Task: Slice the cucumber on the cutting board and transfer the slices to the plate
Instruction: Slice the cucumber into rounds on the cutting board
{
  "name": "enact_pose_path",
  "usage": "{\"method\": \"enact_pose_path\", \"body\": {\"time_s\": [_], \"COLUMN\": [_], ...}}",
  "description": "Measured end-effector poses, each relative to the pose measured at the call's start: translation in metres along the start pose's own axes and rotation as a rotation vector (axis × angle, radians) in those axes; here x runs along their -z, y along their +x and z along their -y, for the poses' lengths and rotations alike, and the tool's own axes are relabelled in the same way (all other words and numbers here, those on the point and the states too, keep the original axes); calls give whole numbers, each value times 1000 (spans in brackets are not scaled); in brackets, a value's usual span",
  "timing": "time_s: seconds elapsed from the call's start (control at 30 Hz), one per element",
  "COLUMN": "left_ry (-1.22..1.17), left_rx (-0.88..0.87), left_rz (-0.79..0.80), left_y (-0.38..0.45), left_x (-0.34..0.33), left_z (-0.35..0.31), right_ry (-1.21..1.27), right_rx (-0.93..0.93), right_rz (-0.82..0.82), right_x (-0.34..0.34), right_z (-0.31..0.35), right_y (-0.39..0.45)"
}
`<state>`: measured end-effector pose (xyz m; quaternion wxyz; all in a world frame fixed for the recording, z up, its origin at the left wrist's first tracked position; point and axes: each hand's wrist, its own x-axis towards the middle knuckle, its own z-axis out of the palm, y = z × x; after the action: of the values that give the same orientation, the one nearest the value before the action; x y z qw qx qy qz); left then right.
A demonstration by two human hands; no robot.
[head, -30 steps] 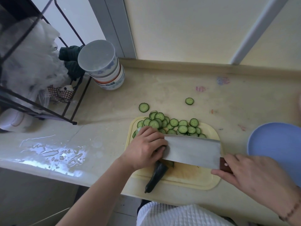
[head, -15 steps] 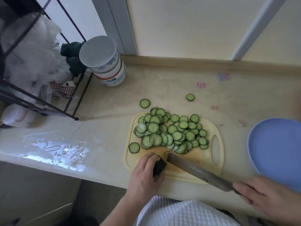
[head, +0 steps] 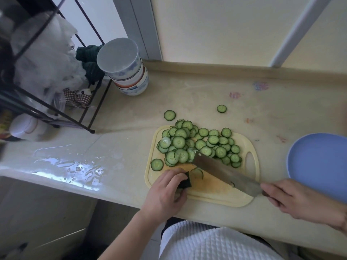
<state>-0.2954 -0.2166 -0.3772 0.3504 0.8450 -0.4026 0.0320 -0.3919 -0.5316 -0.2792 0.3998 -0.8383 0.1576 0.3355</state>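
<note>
The left hand gripped a dark green cucumber stub while the right hand clasped a steel cleaver by its handle. Slicing looked nearly finished. Next, the heap of round green slices beyond the blade needed scooping onto the blue plate just past the right hand.

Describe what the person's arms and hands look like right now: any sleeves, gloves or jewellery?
Both hands are bare, with no gloves or rings visible. The left hand leads into a forearm uncovered to the frame's bottom edge. The right hand shows a bare wrist up to the frame edge; no bracelet is visible there. A white waffle-textured garment covers the torso below.
</note>
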Motion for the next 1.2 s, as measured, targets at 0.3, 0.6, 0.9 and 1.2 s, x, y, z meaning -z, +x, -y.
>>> {"method": "enact_pose_path", "body": {"time_s": [0.3,0.6,0.9,1.2], "left_ry": [-28,-4,22,43], "left_rx": [71,74,83,63], "left_rz": [-100,-190,-267,-256], "left_y": [8,2,0,3], "left_x": [-39,-48,-49,-46], "left_z": [-23,-29,-27,-28], "right_ry": [22,-178,-184,-147], "right_rx": [28,10,26,54], "right_rz": [10,-34,-37,-68], "right_x": [-18,-24,-28,-31], "right_z": [12,33,39,32], "right_y": [-25,-51,-50,-46]}}
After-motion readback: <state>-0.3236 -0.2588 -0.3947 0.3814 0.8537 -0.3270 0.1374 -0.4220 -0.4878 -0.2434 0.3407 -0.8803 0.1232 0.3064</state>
